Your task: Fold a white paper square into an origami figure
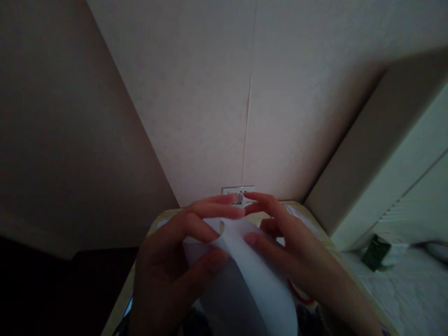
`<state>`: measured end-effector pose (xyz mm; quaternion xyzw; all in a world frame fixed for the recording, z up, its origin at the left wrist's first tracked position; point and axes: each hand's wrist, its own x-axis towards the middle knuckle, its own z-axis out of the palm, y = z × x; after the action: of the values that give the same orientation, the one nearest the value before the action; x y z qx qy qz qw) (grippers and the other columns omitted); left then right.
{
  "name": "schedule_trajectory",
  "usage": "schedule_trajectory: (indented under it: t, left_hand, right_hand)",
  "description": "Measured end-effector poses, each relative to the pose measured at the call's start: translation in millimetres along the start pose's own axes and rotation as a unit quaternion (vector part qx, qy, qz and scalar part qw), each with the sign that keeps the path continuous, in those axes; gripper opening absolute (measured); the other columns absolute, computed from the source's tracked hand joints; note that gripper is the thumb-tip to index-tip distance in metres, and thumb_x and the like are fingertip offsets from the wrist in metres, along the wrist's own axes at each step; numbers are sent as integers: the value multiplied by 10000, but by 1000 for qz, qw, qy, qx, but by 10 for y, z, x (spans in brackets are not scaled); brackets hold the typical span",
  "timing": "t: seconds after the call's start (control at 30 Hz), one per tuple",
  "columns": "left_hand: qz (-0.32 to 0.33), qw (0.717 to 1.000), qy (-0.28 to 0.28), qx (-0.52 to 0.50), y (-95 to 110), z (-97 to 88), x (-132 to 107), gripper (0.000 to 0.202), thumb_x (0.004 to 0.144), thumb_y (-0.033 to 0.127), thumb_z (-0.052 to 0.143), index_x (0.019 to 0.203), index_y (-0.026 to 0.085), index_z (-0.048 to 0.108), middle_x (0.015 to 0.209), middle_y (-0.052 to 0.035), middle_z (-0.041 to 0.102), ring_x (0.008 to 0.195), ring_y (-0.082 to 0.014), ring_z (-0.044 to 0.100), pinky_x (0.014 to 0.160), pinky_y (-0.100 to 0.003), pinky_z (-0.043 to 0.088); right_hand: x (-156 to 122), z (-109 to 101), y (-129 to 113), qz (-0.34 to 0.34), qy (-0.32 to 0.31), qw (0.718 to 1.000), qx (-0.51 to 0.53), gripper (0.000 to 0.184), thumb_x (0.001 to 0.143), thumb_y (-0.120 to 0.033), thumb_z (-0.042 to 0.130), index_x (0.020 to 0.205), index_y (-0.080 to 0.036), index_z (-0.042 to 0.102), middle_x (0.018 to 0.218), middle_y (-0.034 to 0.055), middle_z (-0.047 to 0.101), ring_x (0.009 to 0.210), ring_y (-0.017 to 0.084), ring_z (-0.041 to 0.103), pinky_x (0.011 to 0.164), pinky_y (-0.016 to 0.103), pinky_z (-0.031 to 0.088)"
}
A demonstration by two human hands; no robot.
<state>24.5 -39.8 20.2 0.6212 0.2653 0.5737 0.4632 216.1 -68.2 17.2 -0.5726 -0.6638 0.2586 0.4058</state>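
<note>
A curved white sheet of paper [252,275] is held up close to the camera in dim light. My left hand [175,261] grips its left side, thumb on the front near the fold and fingers stretched over the top. My right hand [294,247] holds the right side, thumb pressed on the sheet and fingers curled over the top edge. The fingertips of both hands nearly meet above the paper.
A light wooden table [168,217] lies under the hands against a pale wall with a white socket plate [233,190]. A dark green box [376,252] sits on a white surface at the right. Something red [297,294] shows beneath the right hand.
</note>
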Motion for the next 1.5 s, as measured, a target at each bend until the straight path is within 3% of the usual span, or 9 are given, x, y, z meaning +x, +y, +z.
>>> schedule_trajectory:
  t: [0.2,0.3,0.5,0.77,0.9,1.1,1.2,1.3,1.5]
  left_hand:
    - [88,986,113,83,-37,73,27,218,863,100,733,771,295,764,839,89,773,929,-138,723,1017,-242,524]
    - [111,976,136,125,-89,100,66,230,815,42,723,810,268,763,863,75,770,813,-107,707,692,-149,558]
    - [61,977,183,85,-93,148,97,262,743,68,824,896,258,729,852,82,762,788,-93,730,688,-127,585]
    - [-75,996,42,-16,-82,72,125,318,763,106,808,969,292,652,798,85,802,623,-109,745,449,-126,522]
    - [-126,992,4,-14,-64,77,111,163,805,144,775,875,275,707,659,80,749,505,-92,684,417,-116,498]
    - [-99,980,170,-1,-87,104,128,617,778,176,811,1324,355,587,635,97,749,435,-153,665,389,-207,553]
    - [-50,968,240,49,-110,71,123,370,784,157,794,1102,342,748,669,93,741,467,-112,629,387,-153,497]
    - [-6,963,243,116,-127,44,94,200,813,145,771,862,325,843,801,67,791,698,-106,704,525,-113,518]
    - [-20,970,214,113,-120,118,53,259,772,210,838,993,345,852,1063,41,827,940,-213,763,804,-287,642]
  right_hand:
    - [-22,-48,70,-143,115,983,-7,260,1028,-361,537,1196,-229,686,1221,99,770,1142,249,720,949,400,606]
    - [-72,-73,60,-155,108,982,-17,299,1049,-448,519,1174,-253,708,1119,60,813,1027,237,761,855,366,625]
    - [-60,-12,-45,-141,88,986,-9,130,968,-310,672,1034,-244,762,924,3,834,819,184,777,717,254,604]
    - [-51,-28,-50,-104,107,986,79,177,951,-238,673,810,-287,767,716,-62,778,616,122,690,549,202,506]
    - [-75,-7,-37,-61,118,982,134,100,963,-308,680,915,-324,766,761,-45,776,684,142,701,477,203,467]
    - [-47,-32,17,-83,182,953,227,181,850,-207,782,962,-317,692,831,-62,787,697,105,731,580,162,559]
    - [-18,-42,22,-83,191,949,235,162,844,-188,781,896,-288,666,859,-55,806,685,94,736,615,162,578]
    - [-7,-39,8,-80,174,961,200,97,853,-200,762,848,-271,696,831,-42,801,719,102,738,635,166,576]
    - [-16,-13,-13,-79,155,970,169,100,849,-188,748,847,-289,745,811,-68,782,732,79,720,642,132,550]
